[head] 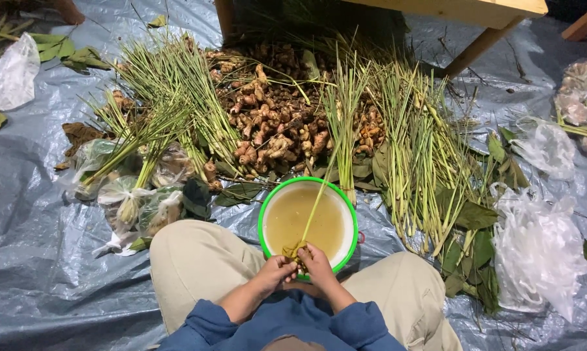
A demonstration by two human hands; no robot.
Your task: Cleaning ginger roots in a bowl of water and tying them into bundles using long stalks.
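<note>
Fingers of my left hand [275, 268] and right hand [315, 259] pinch a lemongrass stalk's [314, 211] root end together; green-rimmed basin [262, 214] of cloudy water sits just beyond them.

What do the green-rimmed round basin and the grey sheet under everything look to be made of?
Green-rimmed round basin: likely moulded plastic, given its smooth glossy white wall and uniform bright rim. Grey ground sheet: probably a plastic tarpaulin, shiny, creased, with folds catching the light.

Green-rimmed white basin [263, 214] of murky yellow water, grey tarp [33, 260], blue sleeves [205, 318], beige trousers [189, 260].
</note>
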